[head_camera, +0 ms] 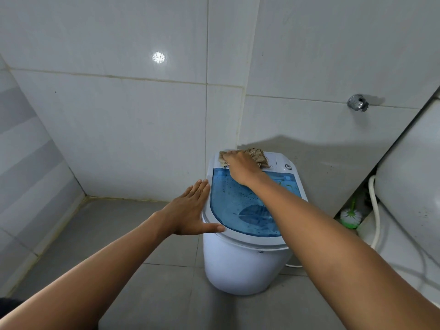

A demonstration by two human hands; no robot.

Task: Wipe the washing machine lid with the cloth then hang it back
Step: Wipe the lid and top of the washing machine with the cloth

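A small white washing machine [240, 265] stands on the grey floor near the wall corner. Its lid [234, 201] is translucent blue with water drops on it, framed in white. My right hand [240, 167] presses a crumpled beige cloth [258, 154] flat on the white panel at the back of the lid. My left hand [190, 210] lies flat with fingers spread against the left rim of the lid, thumb resting on the front edge, holding nothing.
White tiled walls rise behind and to the left. A chrome wall fitting [357, 102] sticks out at the right. A white toilet [412, 177], a white hose [375, 210] and a green toilet brush [350, 215] crowd the right side.
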